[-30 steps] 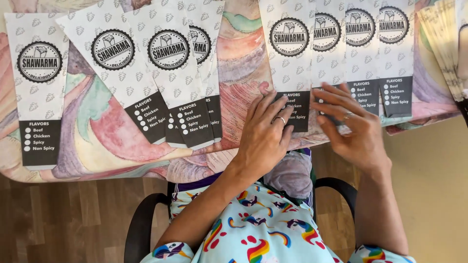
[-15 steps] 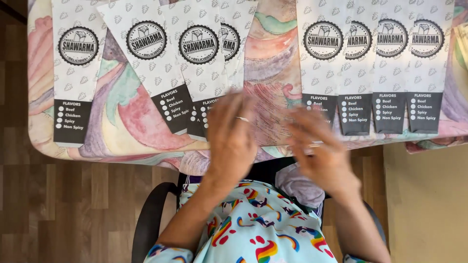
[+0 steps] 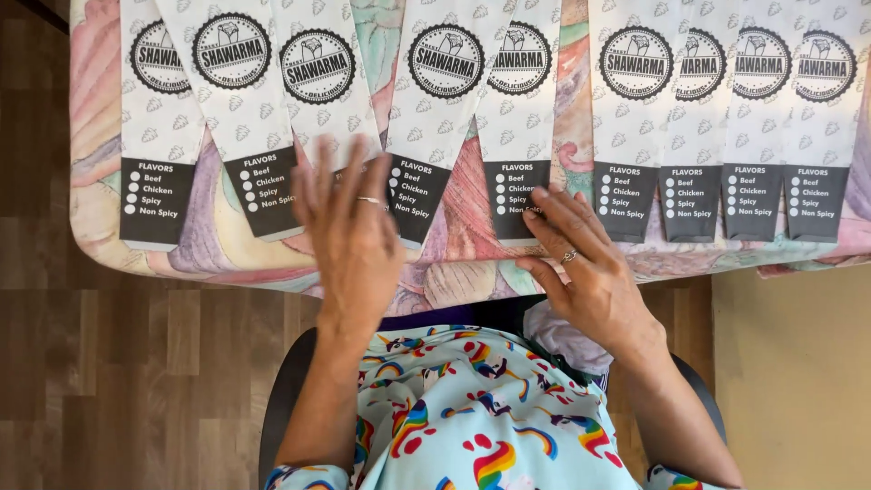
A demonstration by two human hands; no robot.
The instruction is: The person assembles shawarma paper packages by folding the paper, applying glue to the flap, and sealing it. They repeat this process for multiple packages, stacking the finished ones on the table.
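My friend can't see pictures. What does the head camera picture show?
Two bare hands, the left hand and the right hand, rest flat on a row of long white paper sleeves with round black badges, laid along a table's colourful swirly cloth.

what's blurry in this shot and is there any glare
Head view: the left hand is motion-smeared at the fingers; the right hand, paper sleeves and tablecloth are sharp; light is soft and even, with no glare and only faint shadows.
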